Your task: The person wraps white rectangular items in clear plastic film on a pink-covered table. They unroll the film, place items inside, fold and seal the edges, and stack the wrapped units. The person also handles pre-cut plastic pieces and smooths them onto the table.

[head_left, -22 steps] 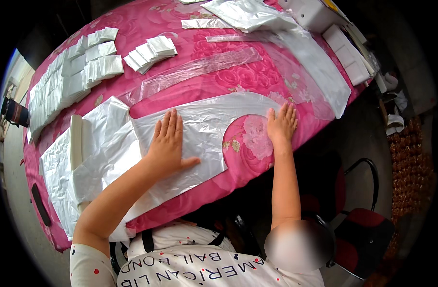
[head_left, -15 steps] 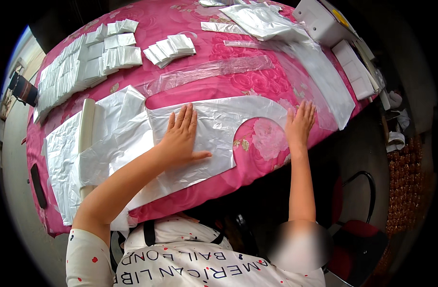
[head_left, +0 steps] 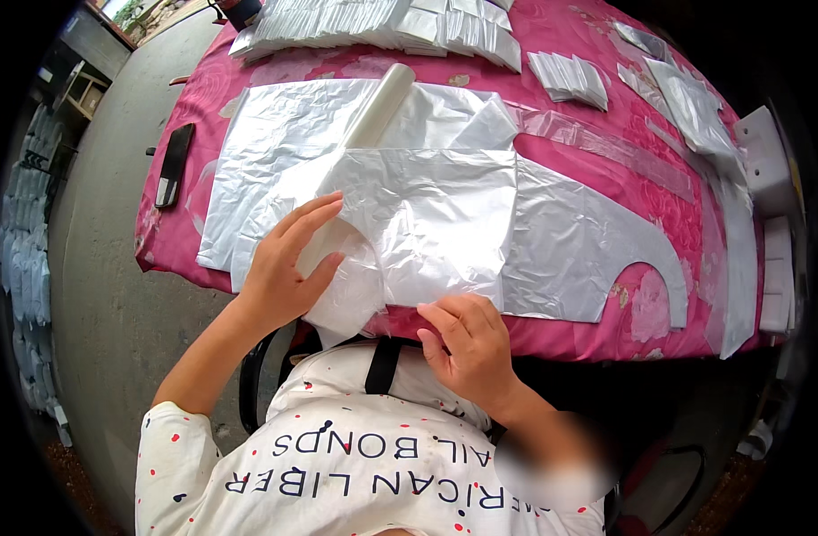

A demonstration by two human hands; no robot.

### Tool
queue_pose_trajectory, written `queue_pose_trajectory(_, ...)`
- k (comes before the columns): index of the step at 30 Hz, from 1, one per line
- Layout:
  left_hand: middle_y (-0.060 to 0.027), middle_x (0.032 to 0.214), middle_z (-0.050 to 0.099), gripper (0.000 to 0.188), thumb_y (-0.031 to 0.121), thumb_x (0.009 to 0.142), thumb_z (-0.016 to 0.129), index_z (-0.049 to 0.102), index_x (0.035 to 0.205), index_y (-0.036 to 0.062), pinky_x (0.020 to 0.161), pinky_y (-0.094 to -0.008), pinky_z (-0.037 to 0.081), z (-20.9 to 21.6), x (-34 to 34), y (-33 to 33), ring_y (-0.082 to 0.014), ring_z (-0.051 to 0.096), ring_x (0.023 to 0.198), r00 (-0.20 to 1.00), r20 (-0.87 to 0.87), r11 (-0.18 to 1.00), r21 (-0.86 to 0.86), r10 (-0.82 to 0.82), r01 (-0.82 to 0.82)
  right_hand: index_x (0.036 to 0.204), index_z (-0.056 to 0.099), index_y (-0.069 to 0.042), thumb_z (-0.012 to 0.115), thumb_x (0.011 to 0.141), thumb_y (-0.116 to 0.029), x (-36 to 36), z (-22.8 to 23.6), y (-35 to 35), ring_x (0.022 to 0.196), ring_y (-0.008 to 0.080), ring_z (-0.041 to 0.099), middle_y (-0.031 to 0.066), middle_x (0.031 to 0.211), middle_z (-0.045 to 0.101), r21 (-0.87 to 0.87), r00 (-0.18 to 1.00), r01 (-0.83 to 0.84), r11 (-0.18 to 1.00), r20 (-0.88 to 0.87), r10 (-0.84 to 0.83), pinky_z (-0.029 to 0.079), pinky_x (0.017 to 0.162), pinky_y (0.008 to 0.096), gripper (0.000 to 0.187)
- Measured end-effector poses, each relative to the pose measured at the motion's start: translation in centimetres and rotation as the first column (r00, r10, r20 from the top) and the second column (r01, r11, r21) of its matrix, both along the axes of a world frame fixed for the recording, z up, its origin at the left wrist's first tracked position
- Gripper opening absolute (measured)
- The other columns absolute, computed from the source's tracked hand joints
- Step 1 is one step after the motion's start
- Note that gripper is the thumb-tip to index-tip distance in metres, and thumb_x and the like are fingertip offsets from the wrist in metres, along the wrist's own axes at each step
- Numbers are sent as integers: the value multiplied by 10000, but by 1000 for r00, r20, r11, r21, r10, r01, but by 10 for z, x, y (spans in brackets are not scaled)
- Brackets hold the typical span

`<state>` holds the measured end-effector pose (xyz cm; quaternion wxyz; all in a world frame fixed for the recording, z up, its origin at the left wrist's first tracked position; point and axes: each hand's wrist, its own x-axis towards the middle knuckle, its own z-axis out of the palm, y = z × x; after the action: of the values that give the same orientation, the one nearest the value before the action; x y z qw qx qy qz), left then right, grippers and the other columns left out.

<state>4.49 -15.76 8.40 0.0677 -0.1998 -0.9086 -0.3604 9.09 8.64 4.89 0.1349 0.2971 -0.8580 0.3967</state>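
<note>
A white plastic film sheet (head_left: 561, 241) lies on the table before me, with a curved cutout and a narrow strap shape at its right end; it looks like a disposable apron. A shiny folded layer (head_left: 444, 205) covers its middle. Over the loose film at the left is my left hand (head_left: 293, 259), fingers spread and thumb apart. My right hand (head_left: 469, 339) is at the near edge of the folded layer, fingers bent with a gap to the thumb; whether it touches the film is unclear. A pale rod or roll (head_left: 380, 107) rests across the film behind my left hand.
Stacks of folded white plastic packets (head_left: 337, 27) line the far side, with a smaller pile (head_left: 568, 79) to their right. A black phone (head_left: 175, 165) lies near the left edge. White boxes (head_left: 771, 161) stand at the right. Pink flowered cloth (head_left: 650, 304) covers the table.
My view has turned left. Both hands have left the flat right part of the sheet and come back toward its left and near edge. A layer of film now lies folded over the middle.
</note>
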Motion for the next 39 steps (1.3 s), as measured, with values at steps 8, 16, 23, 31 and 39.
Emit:
queue_pose_trajectory(8,-133,1143,564,443,-41,671,650,573,1104,18,872,-349,440,-34,121,-16,-286,547,1026,974,77,960,169,213,-223,991,569,-23,670,695,-56,11,-5,-56,793,274,554,110,912,548,7,993,-7,1000,115,6,477,703,343,315)
queue_pose_trajectory(16,-137,1226,512,457,42,692,664,552,1136,42,933,-390,417,-28,83,-21,-316,488,1135,982,-162,994,-30,102,-108,1048,563,-27,675,729,-187,-5,-6,-79,866,283,542,125,985,555,228,987,102,968,99,-127,468,709,363,374)
queue_pose_trajectory(23,-154,1290,468,526,129,743,672,482,1225,33,976,-387,372,-42,41,-91,-321,448,1173,910,-179,900,-169,373,-402,996,591,-31,696,698,-110,-27,9,-78,818,277,551,104,948,578,101,998,58,993,-8,-57,469,693,351,326)
queue_pose_trajectory(31,-150,1156,482,795,297,634,776,410,1272,-4,918,-397,397,-64,70,-99,-316,477,1052,851,-164,791,-317,499,-524,957,605,-25,679,705,-81,-57,23,-118,832,263,558,95,939,580,99,974,-225,969,13,224,472,712,349,268)
queue_pose_trajectory(39,-117,1011,542,727,325,681,759,433,1256,24,781,-350,457,-52,57,-107,-235,549,879,773,167,790,-133,613,-598,931,612,-25,679,701,-102,-75,2,-169,896,251,546,93,940,585,167,921,-390,906,67,384,457,771,344,252)
